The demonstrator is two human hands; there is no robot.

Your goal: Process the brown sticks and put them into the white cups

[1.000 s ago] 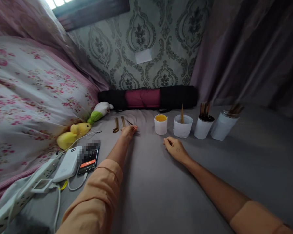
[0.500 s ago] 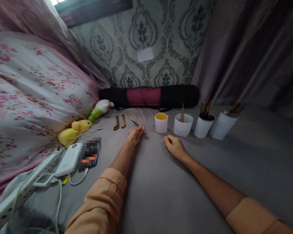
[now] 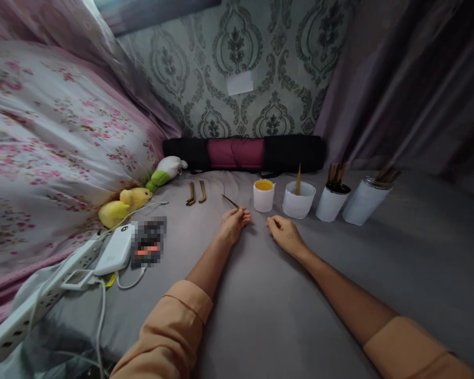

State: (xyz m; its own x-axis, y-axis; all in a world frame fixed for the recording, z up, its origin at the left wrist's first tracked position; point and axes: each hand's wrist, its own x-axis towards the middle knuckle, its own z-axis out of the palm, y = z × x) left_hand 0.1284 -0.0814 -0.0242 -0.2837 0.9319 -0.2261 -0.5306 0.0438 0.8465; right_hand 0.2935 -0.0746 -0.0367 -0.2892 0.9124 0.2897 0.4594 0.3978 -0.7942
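Note:
My left hand (image 3: 234, 223) rests on the grey bed sheet (image 3: 260, 295) with its fingers pinched on a thin brown stick (image 3: 230, 201) that points up and left. Two more brown sticks (image 3: 196, 192) lie on the sheet to its left. My right hand (image 3: 284, 235) lies loosely curled on the sheet just right of the left hand, holding nothing that I can see. Beyond the hands stands a row of white cups: one with yellow liquid (image 3: 263, 195), one holding a single stick (image 3: 298, 199), one holding several sticks (image 3: 332, 201), and a jar (image 3: 365, 200).
A floral quilt (image 3: 55, 142) is heaped on the left, with a yellow plush toy (image 3: 122, 206) and a green-and-white one (image 3: 164, 171) at its foot. A power bank (image 3: 114, 250), a phone (image 3: 148, 243), a power strip (image 3: 35, 302) and cables lie front left. A black-and-pink roll (image 3: 243, 152) lines the wall.
My left hand has picked up one thin stick from beside the other two and drawn it back to the right, toward my right hand. The right hand has stayed put.

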